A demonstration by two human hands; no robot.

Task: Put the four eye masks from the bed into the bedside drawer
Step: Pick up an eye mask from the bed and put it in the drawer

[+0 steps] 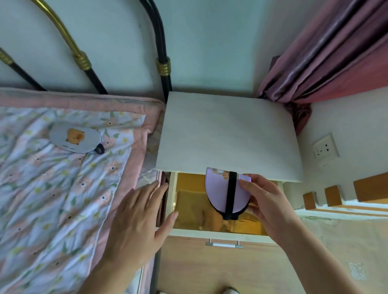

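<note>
Two eye masks (75, 137), one drawer (190, 204)

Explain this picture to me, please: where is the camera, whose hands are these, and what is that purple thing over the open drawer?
There is no machine here. A person wears a camera on the head, looking down at their own hands. The right hand holds a purple eye mask with a black strap over the open bedside drawer. The left hand is open, hovering at the edge of the bed. One more grey eye mask lies on the flowered cover.
</note>
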